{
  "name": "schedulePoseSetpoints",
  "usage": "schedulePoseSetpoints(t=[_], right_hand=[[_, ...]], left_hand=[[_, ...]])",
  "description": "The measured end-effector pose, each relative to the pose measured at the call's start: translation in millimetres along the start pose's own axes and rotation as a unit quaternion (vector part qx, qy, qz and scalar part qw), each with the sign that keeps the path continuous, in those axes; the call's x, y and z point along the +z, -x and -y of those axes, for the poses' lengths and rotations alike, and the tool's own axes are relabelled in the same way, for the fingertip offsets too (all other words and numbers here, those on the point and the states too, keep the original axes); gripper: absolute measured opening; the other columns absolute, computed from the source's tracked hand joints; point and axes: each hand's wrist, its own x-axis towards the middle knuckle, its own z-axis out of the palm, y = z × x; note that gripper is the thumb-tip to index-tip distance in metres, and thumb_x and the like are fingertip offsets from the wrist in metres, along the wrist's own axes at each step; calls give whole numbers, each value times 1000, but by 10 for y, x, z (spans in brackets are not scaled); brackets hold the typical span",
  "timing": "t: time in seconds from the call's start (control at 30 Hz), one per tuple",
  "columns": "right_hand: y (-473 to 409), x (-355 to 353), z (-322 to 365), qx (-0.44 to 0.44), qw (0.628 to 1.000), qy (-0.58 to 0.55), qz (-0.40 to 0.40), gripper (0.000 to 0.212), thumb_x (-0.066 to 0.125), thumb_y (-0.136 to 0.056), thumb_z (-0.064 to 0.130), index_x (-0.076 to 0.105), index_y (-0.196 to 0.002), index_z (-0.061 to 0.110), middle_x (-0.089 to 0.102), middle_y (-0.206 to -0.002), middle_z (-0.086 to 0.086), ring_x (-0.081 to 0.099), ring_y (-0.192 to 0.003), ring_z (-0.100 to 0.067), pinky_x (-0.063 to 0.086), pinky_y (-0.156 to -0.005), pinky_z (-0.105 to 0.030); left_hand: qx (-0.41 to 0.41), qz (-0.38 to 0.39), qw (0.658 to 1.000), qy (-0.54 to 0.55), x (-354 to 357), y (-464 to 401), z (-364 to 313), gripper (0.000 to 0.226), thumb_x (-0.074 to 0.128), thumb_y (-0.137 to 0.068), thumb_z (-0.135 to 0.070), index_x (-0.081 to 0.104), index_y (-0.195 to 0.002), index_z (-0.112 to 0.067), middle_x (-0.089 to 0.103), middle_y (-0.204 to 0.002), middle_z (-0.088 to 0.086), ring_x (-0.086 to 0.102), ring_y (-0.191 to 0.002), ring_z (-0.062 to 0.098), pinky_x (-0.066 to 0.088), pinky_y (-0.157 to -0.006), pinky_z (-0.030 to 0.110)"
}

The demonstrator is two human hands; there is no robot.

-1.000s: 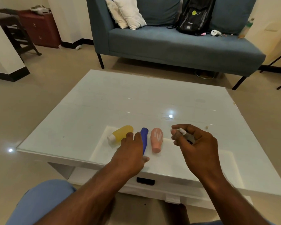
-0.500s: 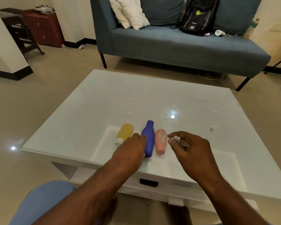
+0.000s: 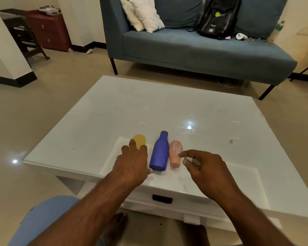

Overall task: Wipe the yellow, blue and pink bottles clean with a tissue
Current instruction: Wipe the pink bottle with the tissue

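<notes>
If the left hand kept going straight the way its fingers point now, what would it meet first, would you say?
The left hand reaches away from the person, fingers already over the yellow bottle. That bottle probably comes first; whether they touch it yet is unclear. Beyond lies bare white table.

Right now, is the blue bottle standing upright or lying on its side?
Lying on its side. The blue bottle rests lengthwise on the white table, narrow neck pointing away, between the yellow bottle and pink bottle.
</notes>
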Motion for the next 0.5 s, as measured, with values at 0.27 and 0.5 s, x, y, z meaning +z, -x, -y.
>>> schedulePoseSetpoints(t=[0.27,0.5], right_hand=[[-138,85,17,45,992,108,42,37,55,-106,18,65,-135,37,63,-137,2,67,-109,-18,52,-93,-26],[-172,203,77,-13,990,109,90,38,54,-105,16,64,-135,37,55,-143,2,60,-122,-21,46,-104,-29]], left_hand=[[25,1,1000,3,36,-1,6,67,65,-87,-48,35,-141,-21,27,-153,9,36,-133,28,44,-100,38],[41,5,999,-3,16,17,-1,67,65,-84,-55,41,-139,-24,28,-154,6,38,-133,25,44,-100,38]])
